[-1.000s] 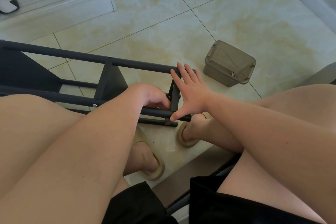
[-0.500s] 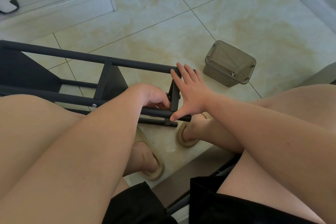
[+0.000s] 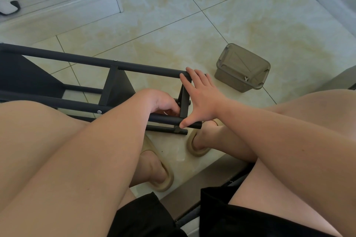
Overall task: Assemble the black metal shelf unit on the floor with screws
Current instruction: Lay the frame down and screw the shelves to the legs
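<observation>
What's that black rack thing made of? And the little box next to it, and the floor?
Black shelf frame: looks like metal tubing with a matte black coat, going by the round bars, dull sheen and silver screw heads. Small box: probably plastic, smoky brown and half see-through, with moulded ridges on the lid. Floor: glossy tile, ceramic or stone-look, with thin grout lines.

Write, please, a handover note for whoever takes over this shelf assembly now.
Right hand: open, spread flat against the end panel of the black metal shelf frame, lying sideways on the floor.
Left hand: fingers curled inside the frame at that panel; what they hold is hidden.
Done: silver screw shows at the middle panel.
To do: probably fixing the end panel. A small silver wrench lies on the grey plastic box.
</observation>
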`<state>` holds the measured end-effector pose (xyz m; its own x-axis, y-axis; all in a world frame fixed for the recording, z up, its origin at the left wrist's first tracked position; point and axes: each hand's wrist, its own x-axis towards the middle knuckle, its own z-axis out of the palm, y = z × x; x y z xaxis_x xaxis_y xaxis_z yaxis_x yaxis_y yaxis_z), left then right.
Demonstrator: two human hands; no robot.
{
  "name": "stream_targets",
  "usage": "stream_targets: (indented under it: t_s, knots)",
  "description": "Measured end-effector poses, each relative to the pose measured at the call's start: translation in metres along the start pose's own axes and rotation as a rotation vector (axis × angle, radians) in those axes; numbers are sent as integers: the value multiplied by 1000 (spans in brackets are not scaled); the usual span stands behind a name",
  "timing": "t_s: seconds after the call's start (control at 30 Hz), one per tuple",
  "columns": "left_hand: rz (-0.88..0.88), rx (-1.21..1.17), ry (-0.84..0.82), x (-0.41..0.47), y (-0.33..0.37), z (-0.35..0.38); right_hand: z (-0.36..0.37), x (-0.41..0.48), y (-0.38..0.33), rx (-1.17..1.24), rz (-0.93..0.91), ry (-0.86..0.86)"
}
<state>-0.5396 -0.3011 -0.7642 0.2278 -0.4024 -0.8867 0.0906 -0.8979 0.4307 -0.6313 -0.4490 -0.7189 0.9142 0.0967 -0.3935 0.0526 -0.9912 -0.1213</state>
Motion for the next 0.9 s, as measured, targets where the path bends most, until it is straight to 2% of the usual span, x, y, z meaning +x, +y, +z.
stream_targets:
  t_s: [0.17,0.37,0.53,0.73,0.9]
  knots:
    - [-18,40,25,1,1,0,-1,-1,-2,-10,3,10]
    - [-8,-8,-58,-5,0,-2,1,0,-2,-17,7,-8]
    - [-3,31,24,-2,3,1,2,0,-2,-18,10,-11]
    - [-23,7,-53,-6,2,-2,3,1,-1,-14,9,-27]
    - [5,16,6,-5,4,0,2,1,0,-7,13,-39]
